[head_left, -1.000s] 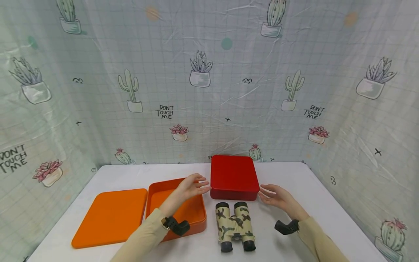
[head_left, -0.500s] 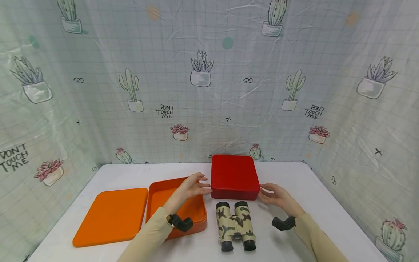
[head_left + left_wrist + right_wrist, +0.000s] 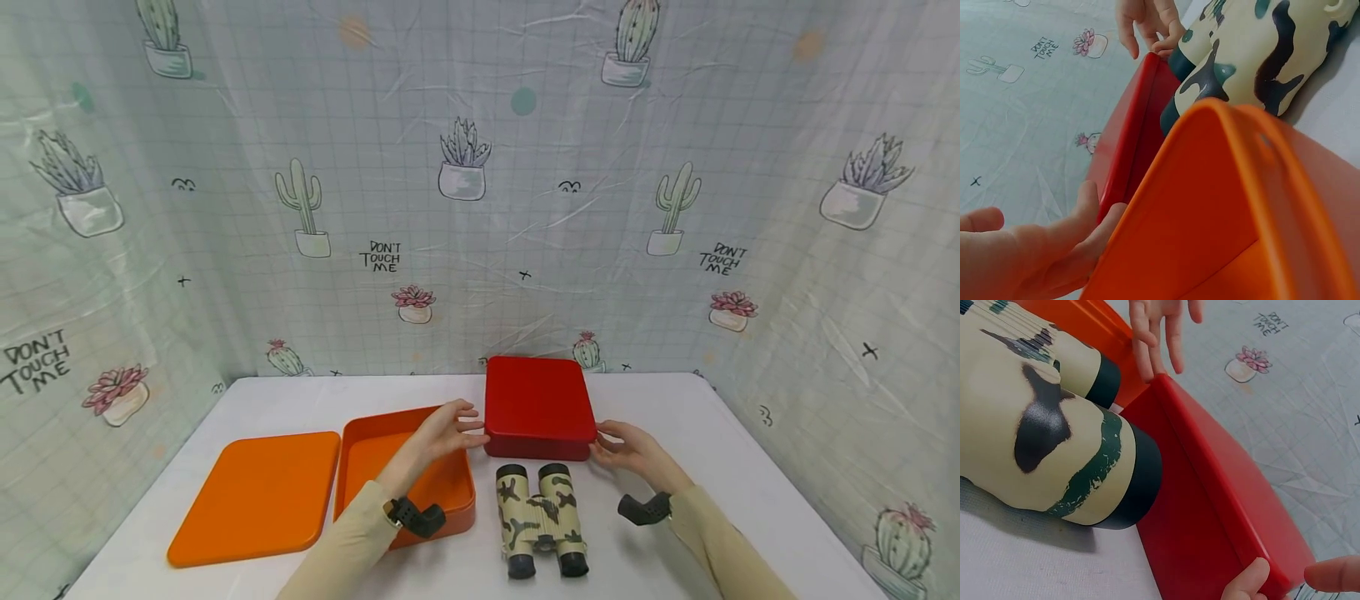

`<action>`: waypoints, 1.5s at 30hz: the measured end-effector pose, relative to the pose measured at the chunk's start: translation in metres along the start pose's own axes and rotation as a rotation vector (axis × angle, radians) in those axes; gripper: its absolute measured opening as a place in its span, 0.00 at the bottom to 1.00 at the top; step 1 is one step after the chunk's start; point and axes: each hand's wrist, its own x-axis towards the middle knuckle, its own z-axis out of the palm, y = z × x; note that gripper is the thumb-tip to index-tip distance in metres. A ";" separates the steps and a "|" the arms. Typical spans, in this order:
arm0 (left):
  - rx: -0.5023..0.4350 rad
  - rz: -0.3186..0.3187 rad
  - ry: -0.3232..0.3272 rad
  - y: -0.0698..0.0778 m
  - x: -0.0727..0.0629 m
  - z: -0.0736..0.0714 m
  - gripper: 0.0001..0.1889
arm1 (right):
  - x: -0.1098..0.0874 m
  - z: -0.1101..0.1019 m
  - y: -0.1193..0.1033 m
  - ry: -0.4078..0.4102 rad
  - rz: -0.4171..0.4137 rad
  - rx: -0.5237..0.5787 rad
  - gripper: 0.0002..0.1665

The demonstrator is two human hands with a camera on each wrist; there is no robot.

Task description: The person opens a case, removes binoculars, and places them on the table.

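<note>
A square red box [image 3: 538,400] with its lid on sits at the back middle of the table. My left hand [image 3: 442,432] reaches over the open orange box [image 3: 375,450], its fingertips right at the red box's left front corner. On the other side, my right hand [image 3: 637,454] has its fingers at the right front corner; in the right wrist view the thumb [image 3: 1247,581] lies against the front face and a finger [image 3: 1335,574] is by the side. Both hands have loosely extended fingers. Camouflage binoculars [image 3: 540,521] lie in front of the red box, between the arms.
The flat orange lid [image 3: 258,497] lies on the white table [image 3: 645,400], left of the orange box. A curtain printed with cacti [image 3: 480,250] hangs behind and along both sides of the table.
Both hands have moved slightly inward, the fingertips coming closer to the red box's sides. Boxes, lid and binoculars stay where they were.
</note>
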 end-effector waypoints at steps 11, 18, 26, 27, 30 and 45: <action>0.003 0.007 0.007 0.000 0.000 -0.001 0.31 | 0.005 0.004 0.005 0.083 0.010 -0.050 0.22; -0.001 0.001 0.000 0.001 0.001 -0.001 0.32 | 0.005 0.003 0.005 0.085 -0.016 -0.120 0.31; 0.003 -0.004 -0.006 0.001 0.000 -0.003 0.32 | 0.005 0.003 0.006 0.087 -0.043 -0.183 0.34; 0.004 -0.004 -0.008 0.002 0.000 -0.003 0.32 | 0.004 0.002 0.006 0.083 -0.052 -0.206 0.33; -0.004 -0.006 -0.010 0.002 0.000 -0.004 0.32 | 0.004 0.003 0.007 0.076 -0.052 -0.203 0.33; 0.025 -0.010 -0.093 0.003 0.000 -0.011 0.34 | 0.015 0.008 0.010 0.111 -0.085 -0.137 0.34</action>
